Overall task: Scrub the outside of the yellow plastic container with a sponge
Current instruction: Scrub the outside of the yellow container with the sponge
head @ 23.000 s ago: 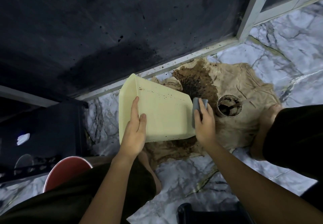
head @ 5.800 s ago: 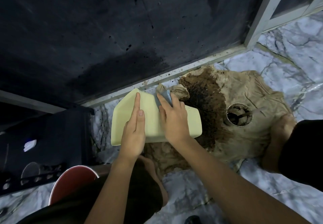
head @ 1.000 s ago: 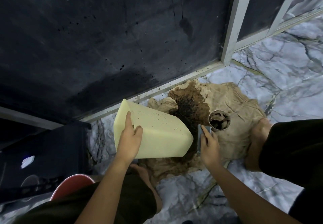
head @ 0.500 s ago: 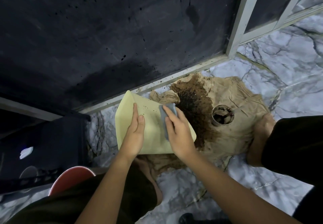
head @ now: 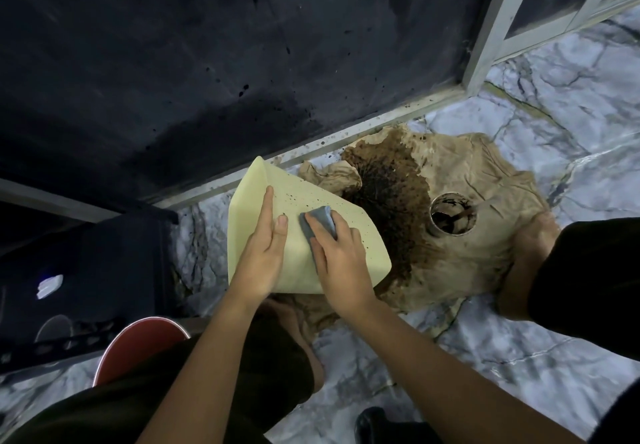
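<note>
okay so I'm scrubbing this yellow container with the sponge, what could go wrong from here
The yellow container is tipped up and steadied only by your flat left hand, so a hard stroke with the sponge under your right hand could slide it away. It could then knock the small cup of dark liquid standing close by on the stained cloth.

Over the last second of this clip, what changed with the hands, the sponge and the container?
The right hand carried the sponge from beside the small dirty cup back onto the speckled outside of the yellow container, then slid it toward the left hand. No grip was let go. The left hand went on steadying the container over the stained brown cloth; the cup stayed put.
</note>
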